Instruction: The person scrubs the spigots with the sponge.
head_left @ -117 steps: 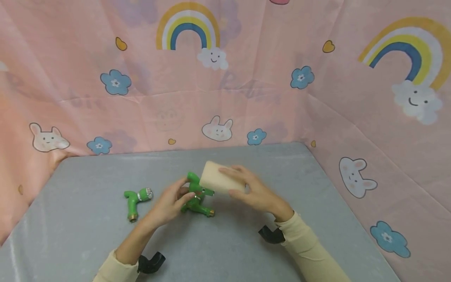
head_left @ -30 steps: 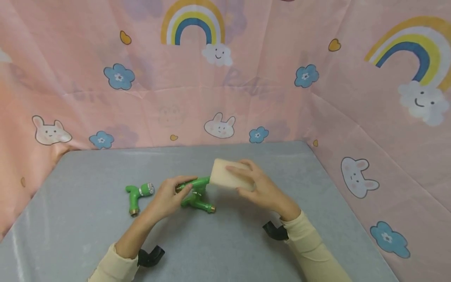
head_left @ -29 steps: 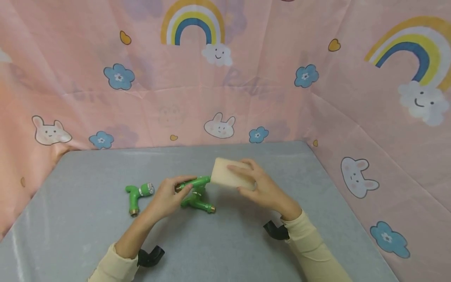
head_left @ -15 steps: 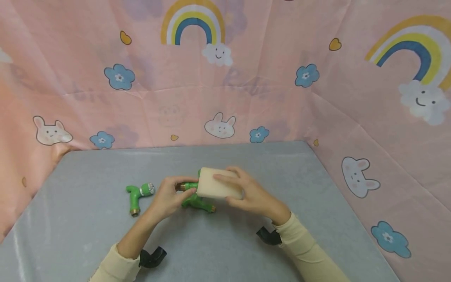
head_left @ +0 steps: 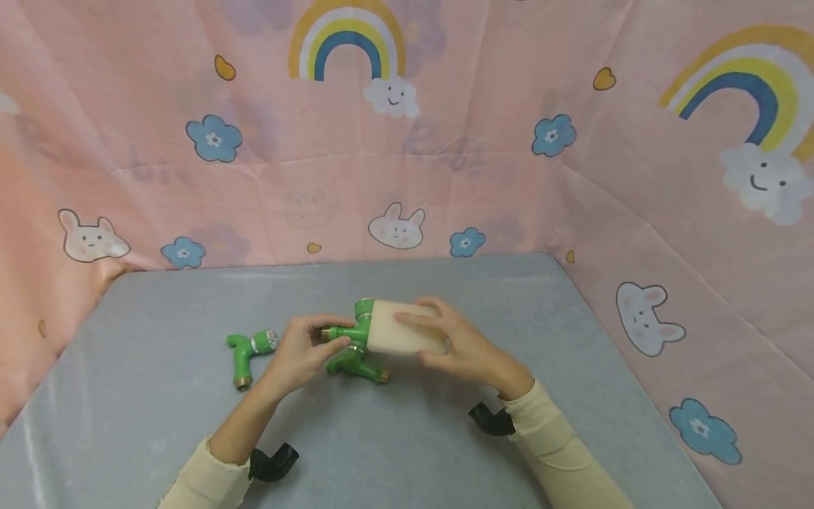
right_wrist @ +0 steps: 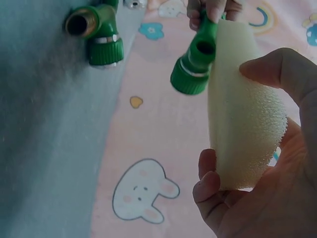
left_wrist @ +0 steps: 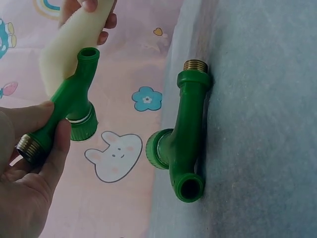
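Observation:
My left hand point(head_left: 299, 357) grips a green faucet point(head_left: 361, 329) by its inlet end, near the brass thread, and holds it above the table. The left wrist view shows thumb and fingers around that end, with the spout and the ribbed knob free. My right hand point(head_left: 467, 350) holds a cream sponge point(head_left: 400, 329) from its right side. In the right wrist view the sponge point(right_wrist: 242, 99) bends between thumb and fingers, its flat face against the faucet. A second green faucet point(head_left: 359, 369) lies on the table just below the held one.
Left of my left hand, a third green faucet point(head_left: 242, 357) lies on the grey table point(head_left: 407, 452). Pink printed cloth point(head_left: 470, 191) hangs behind the table and along its right side. Black curved pieces point(head_left: 273, 463) sit at both wrists.
My left hand has turned the faucet, so its knob now points up and away. The sponge moved left over the faucet, then slid slightly back right. The other two faucets stay in place.

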`<state>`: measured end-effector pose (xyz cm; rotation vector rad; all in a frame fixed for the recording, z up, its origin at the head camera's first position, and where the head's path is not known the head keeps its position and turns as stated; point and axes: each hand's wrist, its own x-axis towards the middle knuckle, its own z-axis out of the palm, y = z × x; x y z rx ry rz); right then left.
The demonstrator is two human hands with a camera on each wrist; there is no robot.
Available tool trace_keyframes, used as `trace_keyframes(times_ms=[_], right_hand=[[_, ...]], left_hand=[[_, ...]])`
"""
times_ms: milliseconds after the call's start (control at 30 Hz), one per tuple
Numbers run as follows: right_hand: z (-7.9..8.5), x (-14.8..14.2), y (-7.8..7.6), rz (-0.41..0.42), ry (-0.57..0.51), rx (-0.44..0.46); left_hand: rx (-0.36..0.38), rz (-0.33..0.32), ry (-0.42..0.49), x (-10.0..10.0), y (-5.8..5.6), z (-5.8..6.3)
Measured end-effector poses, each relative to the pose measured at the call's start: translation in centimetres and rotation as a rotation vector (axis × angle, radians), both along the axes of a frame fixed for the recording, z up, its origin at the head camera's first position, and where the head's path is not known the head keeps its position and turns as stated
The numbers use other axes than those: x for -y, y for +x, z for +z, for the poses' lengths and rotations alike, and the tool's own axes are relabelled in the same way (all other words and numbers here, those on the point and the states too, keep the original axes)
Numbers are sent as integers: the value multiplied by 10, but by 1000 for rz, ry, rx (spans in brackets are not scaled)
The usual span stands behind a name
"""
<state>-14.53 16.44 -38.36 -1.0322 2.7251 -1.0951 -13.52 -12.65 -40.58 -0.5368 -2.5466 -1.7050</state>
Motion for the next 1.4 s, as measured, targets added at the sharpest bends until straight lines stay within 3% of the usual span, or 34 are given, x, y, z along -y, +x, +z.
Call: trace_keyframes(times_ms=[600, 933, 1400], right_hand=[[5, -25, -5, -14, -31, 55], [-1, 0, -1, 70, -74, 11], [4, -19, -7, 8, -33, 52]], left_hand=[[11, -25, 32, 4, -1, 0], [29, -86, 38, -7, -1, -2], [42, -72, 46, 1, -1, 0]])
